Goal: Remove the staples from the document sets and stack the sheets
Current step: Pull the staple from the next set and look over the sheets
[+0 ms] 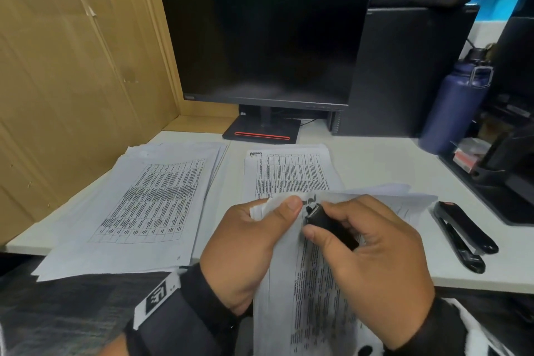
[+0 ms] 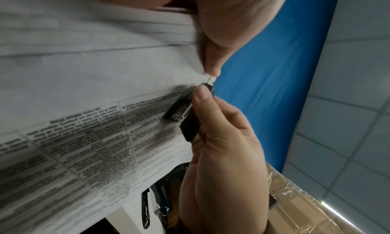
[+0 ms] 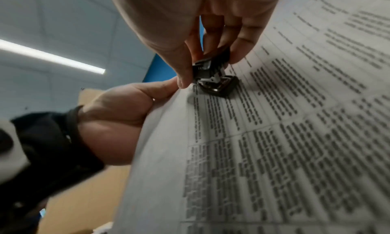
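Observation:
My left hand [image 1: 274,212] pinches the top corner of a stapled document set [image 1: 306,283], printed with tables, held up over the desk's front edge. My right hand [image 1: 320,220] grips a small black staple remover [image 1: 329,225] whose metal claws sit on that corner. In the right wrist view the staple remover [image 3: 213,75] bites at the paper's edge right beside the left thumb [image 3: 166,87]. The left wrist view shows the crumpled corner [image 2: 207,80] between the left thumb and the staple remover [image 2: 185,117]. The staple itself is hidden.
Two paper stacks lie on the white desk [image 1: 390,165]: a broad one [image 1: 150,196] at the left and another [image 1: 289,170] in the middle. A black stapler [image 1: 462,234] lies at the right. Behind stand a dark monitor [image 1: 265,37], a computer tower [image 1: 404,72] and a blue bottle [image 1: 453,107].

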`<state>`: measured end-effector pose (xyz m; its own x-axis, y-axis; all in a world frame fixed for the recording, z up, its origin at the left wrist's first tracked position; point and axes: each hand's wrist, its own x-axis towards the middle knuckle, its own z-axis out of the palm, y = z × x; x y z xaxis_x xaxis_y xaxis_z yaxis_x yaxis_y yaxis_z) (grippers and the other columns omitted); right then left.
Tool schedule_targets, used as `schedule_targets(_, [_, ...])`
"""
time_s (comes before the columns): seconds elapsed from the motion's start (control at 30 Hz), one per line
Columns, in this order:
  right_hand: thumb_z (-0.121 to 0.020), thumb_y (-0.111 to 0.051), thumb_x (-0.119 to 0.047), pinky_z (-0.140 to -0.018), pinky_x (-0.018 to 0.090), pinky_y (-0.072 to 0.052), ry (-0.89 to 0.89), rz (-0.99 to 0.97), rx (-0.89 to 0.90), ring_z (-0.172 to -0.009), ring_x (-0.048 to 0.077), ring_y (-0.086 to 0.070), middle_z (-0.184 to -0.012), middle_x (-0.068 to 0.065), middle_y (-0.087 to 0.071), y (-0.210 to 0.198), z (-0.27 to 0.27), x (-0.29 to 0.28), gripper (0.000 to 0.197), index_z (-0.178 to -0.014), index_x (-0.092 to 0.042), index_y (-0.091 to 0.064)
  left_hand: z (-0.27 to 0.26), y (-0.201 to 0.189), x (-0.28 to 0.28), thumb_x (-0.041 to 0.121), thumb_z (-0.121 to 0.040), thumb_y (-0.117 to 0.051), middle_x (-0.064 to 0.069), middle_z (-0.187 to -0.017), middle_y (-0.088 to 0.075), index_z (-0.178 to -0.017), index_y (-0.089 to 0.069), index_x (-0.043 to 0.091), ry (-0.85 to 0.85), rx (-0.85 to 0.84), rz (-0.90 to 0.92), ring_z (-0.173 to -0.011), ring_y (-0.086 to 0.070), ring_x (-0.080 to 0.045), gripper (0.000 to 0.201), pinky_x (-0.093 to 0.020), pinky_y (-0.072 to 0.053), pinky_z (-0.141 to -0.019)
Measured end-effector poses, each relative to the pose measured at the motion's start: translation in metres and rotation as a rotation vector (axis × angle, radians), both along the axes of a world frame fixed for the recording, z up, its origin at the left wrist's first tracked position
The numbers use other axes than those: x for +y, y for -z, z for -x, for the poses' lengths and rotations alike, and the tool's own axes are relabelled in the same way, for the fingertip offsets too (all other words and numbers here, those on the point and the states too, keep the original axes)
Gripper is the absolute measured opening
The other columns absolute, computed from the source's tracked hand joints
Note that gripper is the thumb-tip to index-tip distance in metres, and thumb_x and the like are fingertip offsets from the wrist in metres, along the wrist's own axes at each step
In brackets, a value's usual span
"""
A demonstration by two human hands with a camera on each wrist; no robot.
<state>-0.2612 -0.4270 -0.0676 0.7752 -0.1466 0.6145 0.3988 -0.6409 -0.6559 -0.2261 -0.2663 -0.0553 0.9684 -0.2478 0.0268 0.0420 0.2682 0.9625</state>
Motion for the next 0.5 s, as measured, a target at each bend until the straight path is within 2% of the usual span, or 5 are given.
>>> schedule_targets(0.13, [-0.070, -0.088, -0.031, -0.070, 0.028, -0.055, -0.069, -0.187, 0.036, -0.078, 0.010, -0.068, -0.081, -0.014, -0.071, -0.003, -0.004, -0.002, 0.023, -0.089, -0.035, -0.074, -0.002, -0.003, 0.001, 0.027, -0.084, -0.071, -0.025, -0.103, -0.078, -0.097, -0.081, 0.004, 0.016, 0.040, 0.019, -0.093, -0.075, -0.036, 0.029, -0.046, -0.060, -0.089])
schedule_targets(0.17, [-0.070, -0.088, -0.030, -0.070, 0.026, -0.054, -0.087, -0.176, 0.035, -0.078, 0.010, -0.068, -0.080, -0.013, -0.072, -0.005, -0.004, -0.002, 0.020, -0.086, -0.034, -0.075, -0.002, -0.002, 0.001, 0.027, -0.083, -0.071, -0.025, -0.103, -0.078, -0.097, -0.081, 0.004, 0.015, 0.058, 0.028, -0.092, -0.075, -0.036, 0.029, -0.046, -0.060, -0.088])
schedule_targets(0.3, [-0.079, -0.075, -0.038, -0.066, 0.026, -0.047, 0.004, 0.222, -0.120, -0.076, 0.011, -0.061, -0.080, -0.013, -0.065, -0.003, 0.004, 0.005, 0.016, -0.089, -0.025, -0.077, -0.001, 0.002, -0.002, 0.027, -0.086, -0.075, -0.028, -0.107, -0.076, -0.102, -0.079, -0.001, 0.035, 0.128, 0.056, -0.094, -0.073, -0.035, 0.032, -0.044, -0.058, -0.091])
schedule_targets(0.4, [-0.080, -0.074, -0.036, -0.067, 0.025, -0.046, 0.050, 0.202, -0.186, -0.078, 0.011, -0.059, -0.082, -0.010, -0.064, -0.003, 0.007, 0.008, 0.019, -0.093, -0.022, -0.076, 0.000, 0.001, -0.003, 0.025, -0.092, -0.075, -0.028, -0.112, -0.075, -0.108, -0.076, -0.004, 0.064, 0.165, 0.120, -0.100, -0.073, -0.037, 0.033, -0.045, -0.057, -0.095])
schedule_targets(0.5, [-0.079, -0.077, -0.035, -0.069, 0.025, -0.048, 0.039, 0.133, -0.150, -0.080, 0.009, -0.061, -0.084, -0.014, -0.062, -0.006, 0.003, -0.002, 0.017, -0.094, -0.030, -0.071, -0.003, -0.007, 0.000, 0.024, -0.090, -0.069, -0.027, -0.115, -0.075, -0.111, -0.077, -0.002, 0.065, 0.193, 0.169, -0.102, -0.074, -0.038, 0.035, -0.047, -0.059, -0.095])
